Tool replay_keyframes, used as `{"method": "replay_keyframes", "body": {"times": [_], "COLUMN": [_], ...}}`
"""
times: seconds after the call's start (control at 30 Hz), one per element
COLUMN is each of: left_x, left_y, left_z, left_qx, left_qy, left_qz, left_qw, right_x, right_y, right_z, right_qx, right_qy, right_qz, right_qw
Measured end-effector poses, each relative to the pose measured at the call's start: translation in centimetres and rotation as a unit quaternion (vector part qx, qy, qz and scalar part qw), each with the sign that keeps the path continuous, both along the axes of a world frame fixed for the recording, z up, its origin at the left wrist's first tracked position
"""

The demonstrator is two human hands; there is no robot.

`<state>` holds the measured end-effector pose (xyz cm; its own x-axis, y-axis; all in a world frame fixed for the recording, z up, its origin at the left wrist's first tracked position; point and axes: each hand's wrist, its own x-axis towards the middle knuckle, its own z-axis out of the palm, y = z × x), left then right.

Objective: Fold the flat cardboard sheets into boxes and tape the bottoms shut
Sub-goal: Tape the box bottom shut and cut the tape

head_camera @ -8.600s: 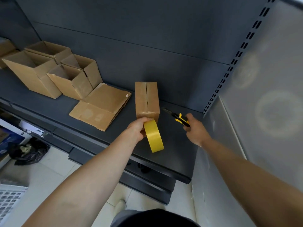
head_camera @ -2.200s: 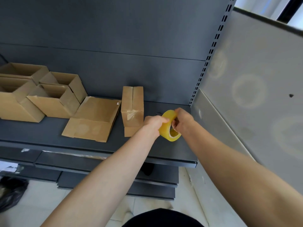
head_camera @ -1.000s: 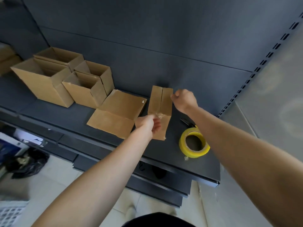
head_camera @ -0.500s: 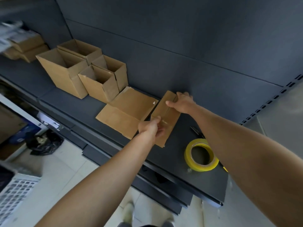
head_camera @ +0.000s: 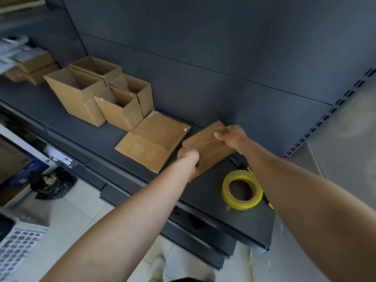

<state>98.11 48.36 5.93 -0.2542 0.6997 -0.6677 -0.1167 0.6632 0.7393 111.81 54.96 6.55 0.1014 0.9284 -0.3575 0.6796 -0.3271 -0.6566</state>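
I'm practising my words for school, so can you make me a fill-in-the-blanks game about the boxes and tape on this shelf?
1. The tape roll lying on the shelf is coloured ___.
2. The small box, held by the left hand and the right hand, is made of ___.
3. The tape roll lies to the ___ of the small box.
4. The flat sheet lies ___ the small box and the open boxes.

Missing words: yellow; cardboard; right; between.
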Motion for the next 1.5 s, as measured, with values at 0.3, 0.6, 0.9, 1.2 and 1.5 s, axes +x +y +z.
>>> {"method": "replay_keyframes", "body": {"times": [0.3,0.6,0.9,1.2,1.5], "left_x": [-0.5,0.2,-1.2,-5.2,-8.3], "left_y": [-0.7,-0.9,0.0,1.2,1.7], "left_z": [0.1,0.6,3.0,4.4,2.1], "left_qx": [0.013,0.065,0.158,0.307,0.242], "left_qy": [0.037,0.041,0.060,0.120,0.092], "left_qz": [0.021,0.013,-0.069,-0.224,-0.206], "left_qw": [0.999,0.997,0.983,0.917,0.944], "right_x": [0.4,1.3,2.2,0.9,-1.6], "right_y": [-1.5,-3.6,-5.4,-6.6,-7.4], "right_z": [1.9,4.3,6.5,5.8,4.8], "right_qx": [0.050,0.142,0.165,0.089,0.084], "right_qy": [0.079,0.083,0.176,0.333,0.379], "right_qz": [-0.052,-0.109,-0.175,-0.314,-0.240], "right_qw": [0.994,0.980,0.955,0.885,0.890]}}
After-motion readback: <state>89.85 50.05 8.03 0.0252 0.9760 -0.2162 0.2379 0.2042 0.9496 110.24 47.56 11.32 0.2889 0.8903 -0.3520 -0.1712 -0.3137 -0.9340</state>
